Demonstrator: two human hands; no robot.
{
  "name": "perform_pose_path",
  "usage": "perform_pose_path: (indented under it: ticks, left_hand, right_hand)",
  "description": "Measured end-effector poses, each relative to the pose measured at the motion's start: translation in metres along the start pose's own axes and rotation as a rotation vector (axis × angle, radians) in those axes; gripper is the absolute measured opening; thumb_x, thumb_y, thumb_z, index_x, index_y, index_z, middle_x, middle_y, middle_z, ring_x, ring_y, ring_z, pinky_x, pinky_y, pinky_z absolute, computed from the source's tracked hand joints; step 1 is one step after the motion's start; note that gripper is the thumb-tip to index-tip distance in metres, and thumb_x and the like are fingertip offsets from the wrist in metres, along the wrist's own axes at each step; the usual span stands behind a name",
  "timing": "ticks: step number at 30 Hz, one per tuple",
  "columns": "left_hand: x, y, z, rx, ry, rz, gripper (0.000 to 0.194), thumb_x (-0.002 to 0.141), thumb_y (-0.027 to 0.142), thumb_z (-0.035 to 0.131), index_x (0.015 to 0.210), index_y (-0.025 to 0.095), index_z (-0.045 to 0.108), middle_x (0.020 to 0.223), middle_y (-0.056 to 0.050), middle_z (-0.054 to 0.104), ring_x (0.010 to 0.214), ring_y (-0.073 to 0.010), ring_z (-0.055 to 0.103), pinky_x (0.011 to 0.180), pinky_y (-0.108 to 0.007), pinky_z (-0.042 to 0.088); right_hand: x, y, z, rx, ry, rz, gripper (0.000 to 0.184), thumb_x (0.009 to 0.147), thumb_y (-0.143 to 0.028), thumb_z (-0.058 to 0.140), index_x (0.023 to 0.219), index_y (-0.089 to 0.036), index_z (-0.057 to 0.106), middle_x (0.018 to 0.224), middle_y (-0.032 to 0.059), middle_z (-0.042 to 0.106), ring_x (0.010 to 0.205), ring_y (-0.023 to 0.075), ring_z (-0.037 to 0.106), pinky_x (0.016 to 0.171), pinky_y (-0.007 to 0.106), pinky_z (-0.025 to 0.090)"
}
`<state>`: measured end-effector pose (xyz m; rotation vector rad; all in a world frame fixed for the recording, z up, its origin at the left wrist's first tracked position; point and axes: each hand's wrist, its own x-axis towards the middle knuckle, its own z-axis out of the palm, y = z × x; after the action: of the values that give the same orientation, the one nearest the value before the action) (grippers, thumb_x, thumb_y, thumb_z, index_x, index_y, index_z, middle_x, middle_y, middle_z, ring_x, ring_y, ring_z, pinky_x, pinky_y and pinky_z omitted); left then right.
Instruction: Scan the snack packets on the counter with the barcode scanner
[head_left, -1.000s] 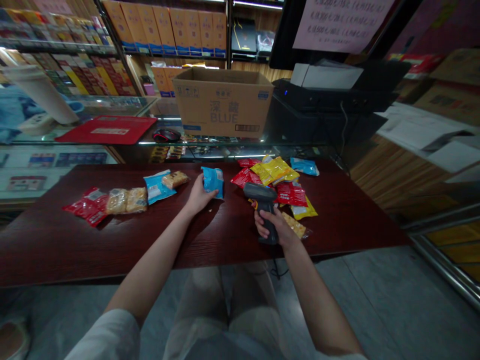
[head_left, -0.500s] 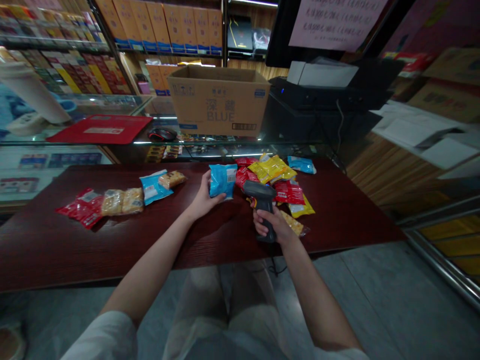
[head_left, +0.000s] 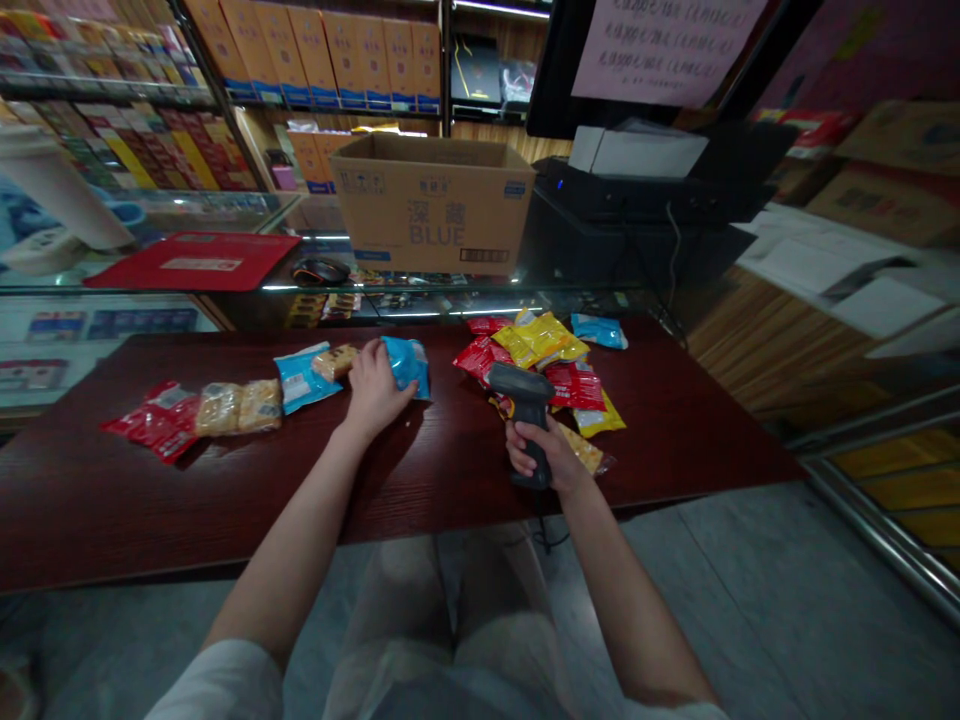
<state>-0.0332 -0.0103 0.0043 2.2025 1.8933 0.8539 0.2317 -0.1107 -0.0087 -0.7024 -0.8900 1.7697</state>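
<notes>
Left fingers [head_left: 410,388] hold a blue packet [head_left: 407,364]; right, a scanner [head_left: 531,415].

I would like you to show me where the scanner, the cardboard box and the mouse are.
Scanner [head_left: 519,382]: head view, on its upper part.
Cardboard box [head_left: 439,215]: head view, on its front wall.
Mouse [head_left: 320,269]: head view, on its top.

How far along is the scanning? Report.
Probably midway. The row of red, clear and blue plastic packets at left looks done. The left hand has a blue plastic packet; the right hand holds a dark grey handheld scanner. The red and yellow plastic packets heaped at right seem left.
</notes>
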Motion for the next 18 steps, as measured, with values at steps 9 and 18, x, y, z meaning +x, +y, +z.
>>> perform_pose_path:
  ticks: [9, 18]
  left_hand:
    - [-0.006, -0.002, 0.002, 0.204, -0.072, 0.202, 0.044, 0.091, 0.031, 0.05, 0.132, 0.02, 0.063, 0.147, -0.017, 0.054, 0.147, -0.0363, 0.035, 0.12, -0.065, 0.007]
    - [0.0, 0.026, 0.022, 0.073, -0.05, 0.117, 0.055, 0.092, 0.04, 0.051, 0.131, 0.003, 0.058, 0.144, -0.028, 0.053, 0.142, -0.0412, 0.039, 0.118, -0.06, 0.019]
  right_hand:
    - [-0.002, -0.001, -0.002, 0.026, 0.031, -0.048, 0.032, 0.078, -0.033, 0.072, 0.1, -0.022, 0.051, 0.06, -0.0106, 0.047, 0.035, 0.0028, 0.032, 0.032, 0.016, 0.028]
    - [-0.01, -0.029, -0.023, 0.001, 0.089, -0.122, 0.029, 0.08, -0.036, 0.071, 0.089, -0.022, 0.048, 0.062, -0.0093, 0.046, 0.037, 0.0028, 0.03, 0.034, 0.018, 0.025]
